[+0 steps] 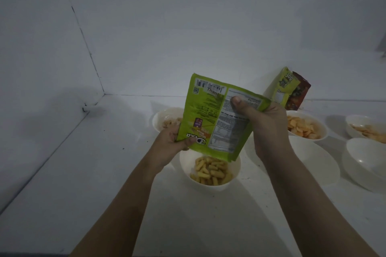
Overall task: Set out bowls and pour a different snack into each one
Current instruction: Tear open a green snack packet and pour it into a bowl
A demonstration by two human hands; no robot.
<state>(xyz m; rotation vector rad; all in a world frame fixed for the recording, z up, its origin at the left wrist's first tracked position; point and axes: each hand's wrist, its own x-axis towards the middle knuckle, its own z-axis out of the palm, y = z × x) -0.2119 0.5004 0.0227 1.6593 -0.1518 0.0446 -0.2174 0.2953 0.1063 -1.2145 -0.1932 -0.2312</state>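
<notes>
Head camera looks down on a white counter (104,194) in a dim corner, and both hands are on a green snack packet (217,119) held upside down, its printed back toward the camera. Left hand (173,139) pinches the lower left corner, thumb across the logo, fingers behind. Right hand (265,125) grips the upper right edge, thumb pressed on the label panel, fingers wrapped behind. The packet hangs directly above a white bowl (210,171), its lower edge just over the rim, and that bowl holds a heap of short yellow sticks (211,170).

Behind the left hand, a second bowl (165,119) shows pale snack pieces, partly hidden by the packet. To the right, a third bowl (307,125) carries orange square crackers (300,128). At the far right edge, a fourth bowl (365,127) holds thin pale chips. Nearer the camera on the right sit 2 more white bowls, one (313,160) just beside the right forearm and one (365,158) further right, touching or nearly so.

Against the back wall stand 2 more packets, a green one (282,89) and a dark red one (298,94) leaning just behind it.
</notes>
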